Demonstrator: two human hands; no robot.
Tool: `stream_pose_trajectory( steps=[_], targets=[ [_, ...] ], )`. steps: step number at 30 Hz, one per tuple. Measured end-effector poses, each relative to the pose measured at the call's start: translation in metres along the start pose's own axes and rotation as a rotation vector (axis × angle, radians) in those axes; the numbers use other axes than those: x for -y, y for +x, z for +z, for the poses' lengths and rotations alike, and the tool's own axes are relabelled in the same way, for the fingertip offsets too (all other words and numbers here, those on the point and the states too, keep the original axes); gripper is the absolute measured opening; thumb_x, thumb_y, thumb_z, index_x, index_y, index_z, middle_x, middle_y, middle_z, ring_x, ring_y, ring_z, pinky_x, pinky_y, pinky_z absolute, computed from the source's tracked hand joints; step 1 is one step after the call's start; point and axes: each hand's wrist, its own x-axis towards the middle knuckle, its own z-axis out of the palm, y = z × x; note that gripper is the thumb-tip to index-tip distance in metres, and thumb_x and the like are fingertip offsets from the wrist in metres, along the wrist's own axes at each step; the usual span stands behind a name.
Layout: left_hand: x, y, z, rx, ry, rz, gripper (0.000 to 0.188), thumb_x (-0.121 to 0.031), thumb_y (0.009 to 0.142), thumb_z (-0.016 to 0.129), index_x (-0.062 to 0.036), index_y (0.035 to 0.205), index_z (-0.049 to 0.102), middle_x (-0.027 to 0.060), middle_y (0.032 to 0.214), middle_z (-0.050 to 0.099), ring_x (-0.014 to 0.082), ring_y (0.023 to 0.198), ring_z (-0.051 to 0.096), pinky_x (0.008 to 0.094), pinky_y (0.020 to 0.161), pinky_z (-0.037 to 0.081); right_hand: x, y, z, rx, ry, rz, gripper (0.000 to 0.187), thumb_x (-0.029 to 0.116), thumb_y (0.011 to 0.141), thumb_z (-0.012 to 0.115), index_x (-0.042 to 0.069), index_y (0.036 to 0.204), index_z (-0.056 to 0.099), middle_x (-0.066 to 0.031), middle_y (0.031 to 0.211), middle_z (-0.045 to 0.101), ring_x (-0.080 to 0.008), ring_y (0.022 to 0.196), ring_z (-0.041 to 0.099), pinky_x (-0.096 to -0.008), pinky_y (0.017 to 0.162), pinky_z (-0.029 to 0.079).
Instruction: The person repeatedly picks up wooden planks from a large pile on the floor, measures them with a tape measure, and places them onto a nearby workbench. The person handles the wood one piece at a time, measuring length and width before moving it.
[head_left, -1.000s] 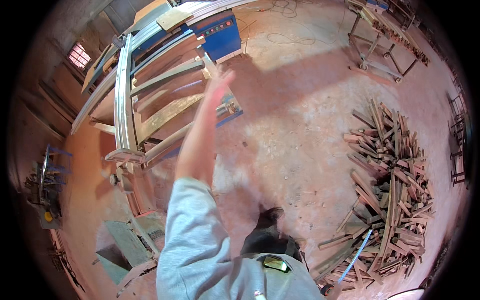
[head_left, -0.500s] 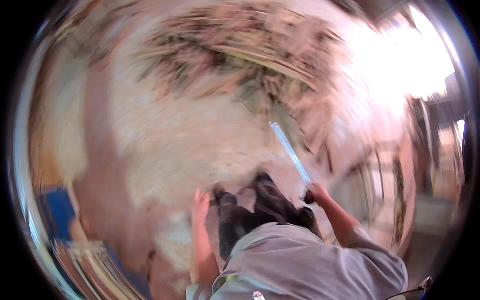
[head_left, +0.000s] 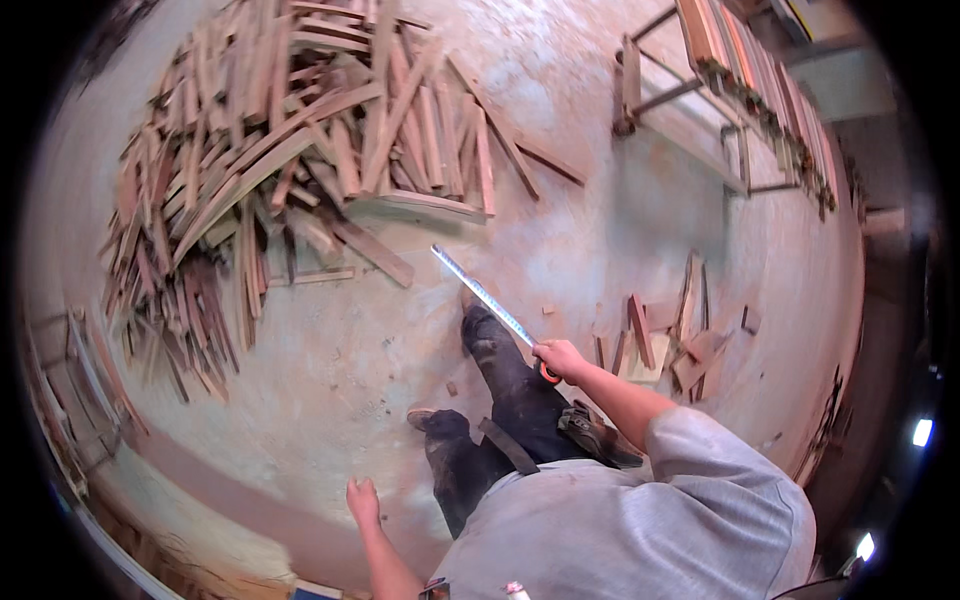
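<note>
A tape measure with a black and orange case is in my right hand, fingers wrapped round it. Its pale metal blade sticks out stiffly toward the far left, its tip in the air above the floor. My left hand hangs low at my left side, holding nothing that I can see. Its fingers are loosely bent and a little apart. Ahead of the blade lies a large, jumbled pile of wooden strips.
A metal rack bearing a row of boards stands at the far right. Wood offcuts lie on the floor right of my legs. Single strips stick out from the pile's right side. Thin-framed metalwork stands at the left edge.
The view has swung to the right and sharpened: the pile now sits farther left, and the rack has come in at right. The tape measure stays in my right hand, its blade slanting more leftward.
</note>
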Motion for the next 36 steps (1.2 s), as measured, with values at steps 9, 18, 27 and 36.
stream_pose_trajectory(
  steps=[9, 18, 27, 36],
  targets=[
    [-0.334, 0.032, 0.149, 0.254, 0.22, 0.431, 0.058, -0.023, 0.087, 0.059, 0.0032, 0.137, 0.047, 0.0184, 0.106, 0.066, 0.0274, 0.099, 0.063, 0.0373, 0.092, 0.047, -0.02, 0.122, -0.035, 0.018, 0.81, 0.192, 0.025, 0.023, 0.089, 0.058, 0.001, 0.082, 0.066, -0.0048, 0.078, 0.063, -0.0127, 0.067, 0.055, -0.0295, 0.061, 0.045],
    [-0.474, 0.116, 0.337, 0.429, 0.617, 0.797, 0.065, -0.029, 0.088, 0.062, 0.005, 0.14, 0.042, 0.025, 0.122, 0.063, 0.0324, 0.116, 0.06, 0.038, 0.099, 0.045, -0.039, 0.143, 0.026, -0.045, 1.297, 0.36, 0.021, 0.021, 0.094, 0.054, 0.003, 0.088, 0.063, -0.0073, 0.083, 0.064, -0.0152, 0.076, 0.06, -0.03, 0.07, 0.047],
    [-0.536, 0.215, 0.529, 0.443, 0.572, 0.78, 0.081, -0.045, 0.082, 0.069, 0.011, 0.135, 0.044, 0.0298, 0.119, 0.062, 0.0337, 0.114, 0.061, 0.0384, 0.097, 0.046, -0.054, 0.125, 0.07, -0.203, 0.963, 0.338, 0.038, 0.024, 0.1, 0.046, -0.004, 0.082, 0.065, -0.0131, 0.079, 0.068, -0.0199, 0.077, 0.064, -0.0345, 0.073, 0.048],
    [-0.549, 0.26, 0.658, 0.07, 0.818, 0.699, 0.07, -0.047, 0.078, 0.071, 0.0059, 0.12, 0.053, 0.028, 0.12, 0.06, 0.0422, 0.114, 0.057, 0.0457, 0.096, 0.045, -0.048, 0.117, 0.063, -0.235, 1.2, 0.462, 0.034, 0.015, 0.097, 0.042, -0.005, 0.08, 0.064, -0.0129, 0.075, 0.068, -0.0193, 0.072, 0.064, -0.0333, 0.073, 0.051]
  ],
)
